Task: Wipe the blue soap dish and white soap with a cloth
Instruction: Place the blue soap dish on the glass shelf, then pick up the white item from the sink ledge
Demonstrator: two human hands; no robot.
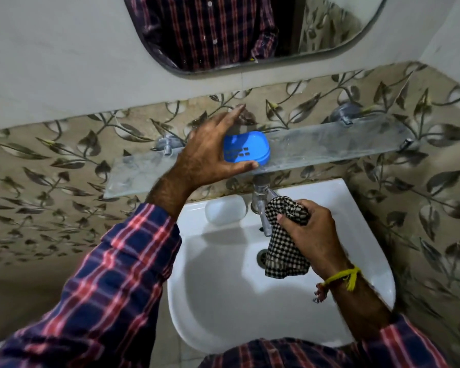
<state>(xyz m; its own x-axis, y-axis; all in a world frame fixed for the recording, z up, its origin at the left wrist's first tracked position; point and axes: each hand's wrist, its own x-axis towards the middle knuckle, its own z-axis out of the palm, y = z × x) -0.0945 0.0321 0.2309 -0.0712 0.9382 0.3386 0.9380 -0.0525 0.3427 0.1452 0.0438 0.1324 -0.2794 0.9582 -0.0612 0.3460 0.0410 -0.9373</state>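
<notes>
The soap dish sits on the shelf between the left hand's fingers and thumb. The soap lies on the sink rim below them, left of the cloth in the right hand's fingers.

You're facing a white basin w/ chrome tap, glass shelf on metal brackets above. Leaf-pattern tile wall behind, plain pale wall w/ rounded mirror up top. Light dim.

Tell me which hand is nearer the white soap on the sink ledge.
Left. The left hand grips the blue soap dish on the glass shelf above the white soap; the right hand holds the checked cloth farther right, past the tap.
</notes>
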